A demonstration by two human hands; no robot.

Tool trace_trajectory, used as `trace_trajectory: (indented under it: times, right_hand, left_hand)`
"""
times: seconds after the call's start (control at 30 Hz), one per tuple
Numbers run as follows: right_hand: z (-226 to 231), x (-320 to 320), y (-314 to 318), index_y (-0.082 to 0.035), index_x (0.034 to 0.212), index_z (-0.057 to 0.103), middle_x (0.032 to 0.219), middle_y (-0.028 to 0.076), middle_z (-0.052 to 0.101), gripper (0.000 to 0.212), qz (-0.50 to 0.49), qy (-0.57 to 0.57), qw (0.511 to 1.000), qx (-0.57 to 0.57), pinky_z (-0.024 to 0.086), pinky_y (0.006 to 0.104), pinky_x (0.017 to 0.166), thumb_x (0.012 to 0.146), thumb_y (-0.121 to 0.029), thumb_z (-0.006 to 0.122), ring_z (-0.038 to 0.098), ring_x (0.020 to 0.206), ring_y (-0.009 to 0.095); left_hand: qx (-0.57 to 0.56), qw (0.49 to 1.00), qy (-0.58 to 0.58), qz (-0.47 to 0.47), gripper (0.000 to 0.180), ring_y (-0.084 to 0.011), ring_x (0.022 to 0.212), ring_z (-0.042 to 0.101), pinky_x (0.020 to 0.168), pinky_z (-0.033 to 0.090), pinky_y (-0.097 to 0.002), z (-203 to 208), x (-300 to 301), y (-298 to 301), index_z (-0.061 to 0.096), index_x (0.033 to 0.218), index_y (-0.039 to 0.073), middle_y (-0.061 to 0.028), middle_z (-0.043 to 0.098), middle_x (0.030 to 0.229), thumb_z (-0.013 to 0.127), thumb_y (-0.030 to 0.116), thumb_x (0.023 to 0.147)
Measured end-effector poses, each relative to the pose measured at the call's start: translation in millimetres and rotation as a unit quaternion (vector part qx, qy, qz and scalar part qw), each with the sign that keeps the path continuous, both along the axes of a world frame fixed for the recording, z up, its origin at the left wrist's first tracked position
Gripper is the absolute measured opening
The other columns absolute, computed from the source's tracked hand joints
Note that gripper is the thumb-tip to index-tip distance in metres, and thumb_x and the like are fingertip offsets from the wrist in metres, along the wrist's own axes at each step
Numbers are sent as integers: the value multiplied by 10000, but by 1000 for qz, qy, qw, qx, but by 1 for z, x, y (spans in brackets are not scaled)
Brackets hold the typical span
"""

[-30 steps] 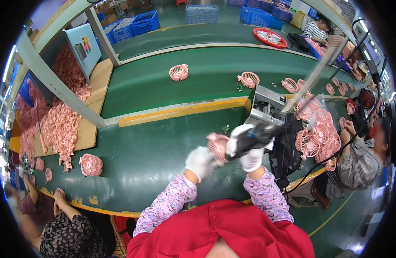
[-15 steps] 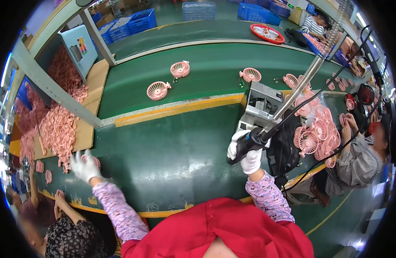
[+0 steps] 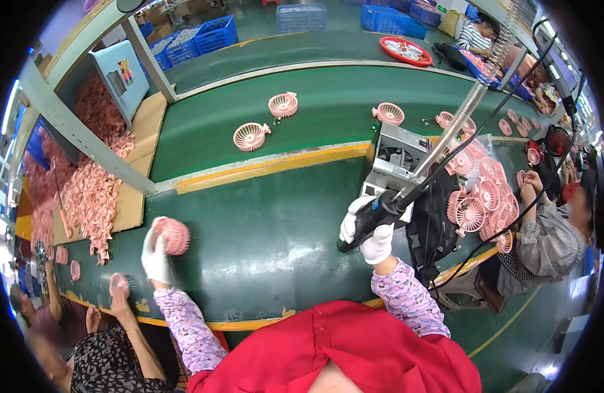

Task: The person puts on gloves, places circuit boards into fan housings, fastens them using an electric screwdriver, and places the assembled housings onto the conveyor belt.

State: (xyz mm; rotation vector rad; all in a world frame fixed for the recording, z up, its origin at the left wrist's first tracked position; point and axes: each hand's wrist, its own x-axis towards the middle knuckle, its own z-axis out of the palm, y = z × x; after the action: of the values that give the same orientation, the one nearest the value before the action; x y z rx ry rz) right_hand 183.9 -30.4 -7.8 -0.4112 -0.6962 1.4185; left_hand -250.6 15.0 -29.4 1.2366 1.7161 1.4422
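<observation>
White gloves cover both my hands. My left hand, at the left of the green bench, is closed on a round pink fan housing with ribbed sides. Its fingertips are partly hidden behind the housing. At the right, my right hand wraps round a black electric screwdriver, which hangs from a coiled metal spring and a black cable. The screwdriver lies tilted across the hand, just in front of a grey metal box-like device.
Pink fan housings with small green boards ride on the green conveyor. A heap of pink housings lies right, beside a black bag. Loose pink parts pile up left on cardboard. Co-workers sit at both sides.
My left hand has taken hold of the pink fan housing and moved right with it. The screwdriver has shifted slightly left. Housings on the conveyor have moved right; the left co-worker's hand has lifted a part.
</observation>
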Motion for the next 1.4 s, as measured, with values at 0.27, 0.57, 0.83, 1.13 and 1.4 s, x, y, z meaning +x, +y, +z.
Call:
trace_trajectory:
  times: [0.27, 0.57, 0.83, 1.13, 1.4]
  right_hand:
    - [17, 1, 1, 27, 1000, 493, 680, 88, 564, 804, -70, -48, 996, 2, 453, 267, 512, 492, -504, 822, 560, 577, 169]
    - [86, 75, 50, -11, 1042, 463, 756, 66, 554, 343, -373, -77, 894, 237, 480, 288, 611, 727, 42, 587, 552, 631, 171]
    - [94, 60, 19, -12, 979, 498, 814, 47, 553, 329, -444, -328, 808, 208, 456, 237, 600, 703, 109, 630, 548, 674, 100]
    - [64, 53, 26, -10, 872, 565, 725, 11, 569, 184, -372, -305, 876, 30, 435, 210, 537, 724, 36, 665, 543, 604, 61]
    - [92, 18, 1, -2, 944, 482, 633, 55, 523, 218, -276, -291, 915, 46, 432, 260, 455, 761, 86, 561, 506, 466, 127]
  left_hand:
    - [99, 961, 43, -255, 443, -200, 1117, 492, 981, 354, -308, 6, 124, 1, 516, 1181, -12, -108, 534, 1209, 616, 77, 759]
    - [101, 838, 252, -474, 334, -304, 1153, 469, 907, 434, -321, 23, 231, -30, 578, 935, 37, -132, 375, 1359, 725, 180, 671]
    - [132, 828, 261, -479, 205, -261, 837, 578, 701, 483, -340, 10, 261, -44, 667, 794, 119, -94, 562, 999, 726, 265, 662]
    - [181, 803, 302, -482, 229, -252, 612, 537, 598, 446, -375, 13, 280, -40, 665, 691, 99, -74, 506, 632, 713, 321, 668]
    - [219, 816, 267, -464, 210, -247, 609, 529, 566, 432, -363, -2, 275, -38, 630, 656, 99, -62, 510, 631, 775, 240, 599]
